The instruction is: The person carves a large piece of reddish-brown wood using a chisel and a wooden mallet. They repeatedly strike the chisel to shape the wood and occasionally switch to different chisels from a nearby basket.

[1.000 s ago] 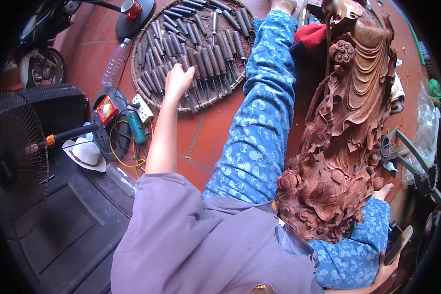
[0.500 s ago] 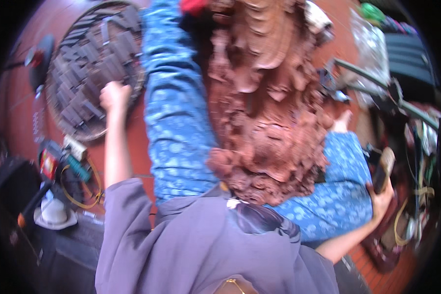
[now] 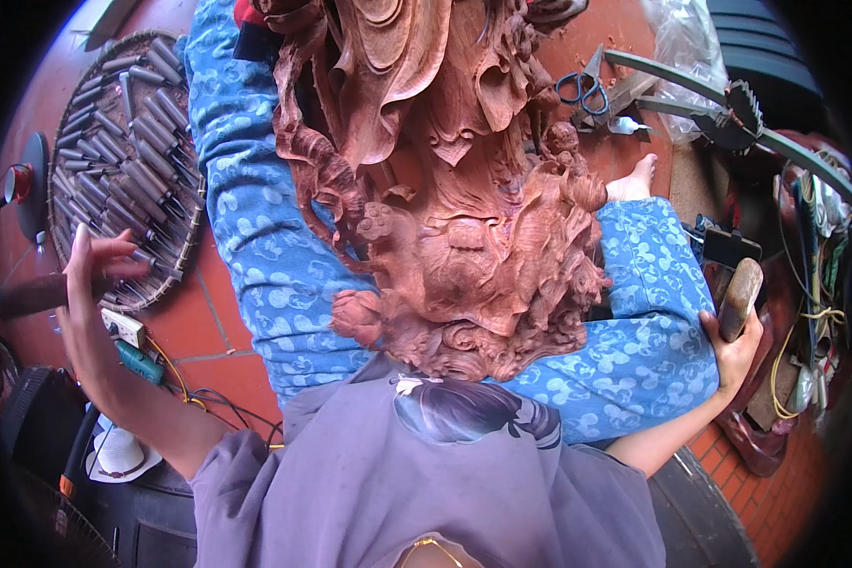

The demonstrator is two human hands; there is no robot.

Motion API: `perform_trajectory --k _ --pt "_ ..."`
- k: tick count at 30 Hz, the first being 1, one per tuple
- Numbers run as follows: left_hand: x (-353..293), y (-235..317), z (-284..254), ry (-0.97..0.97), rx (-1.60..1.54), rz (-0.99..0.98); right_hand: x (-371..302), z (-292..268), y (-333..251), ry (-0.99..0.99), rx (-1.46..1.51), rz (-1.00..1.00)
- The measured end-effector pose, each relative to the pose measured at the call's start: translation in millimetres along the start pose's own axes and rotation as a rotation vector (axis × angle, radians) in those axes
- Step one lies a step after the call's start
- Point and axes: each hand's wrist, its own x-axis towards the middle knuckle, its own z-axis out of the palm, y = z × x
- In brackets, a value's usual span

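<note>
Statue of reddish-brown wood (image 3: pixel 464 237) looks deeply carved already, what's left unclear; right hand (image 3: pixel 731 355) grips oblong brown wooden block (image 3: pixel 740 298), left hand (image 3: pixel 79 265) grip can't tell.

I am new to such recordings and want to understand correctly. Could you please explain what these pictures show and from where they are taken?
There is no machine here, only a person with two bare hands. Every picture comes from the left of two wide cameras worn on the head, looking down, so straight edges bend. A large carving lies between the legs. On the floor is a round tray full of tools. The right hand holds a wooden block. The left hand is near the tray; a dark, blurred bar shows beside it, and I cannot tell whether it is held.
</note>
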Motion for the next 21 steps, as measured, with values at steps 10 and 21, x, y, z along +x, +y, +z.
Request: perform_trajectory --k 10,21 --pt "-149.9 99.3 182.4 -1.072 -0.649 0.952 2.2 5.1 -0.8 0.022 -0.009 -0.002" --pt "-177.8 88.8 217.3 -0.959 -0.917 0.847 1.0 4.5 5.7 0.012 0.102 0.107"
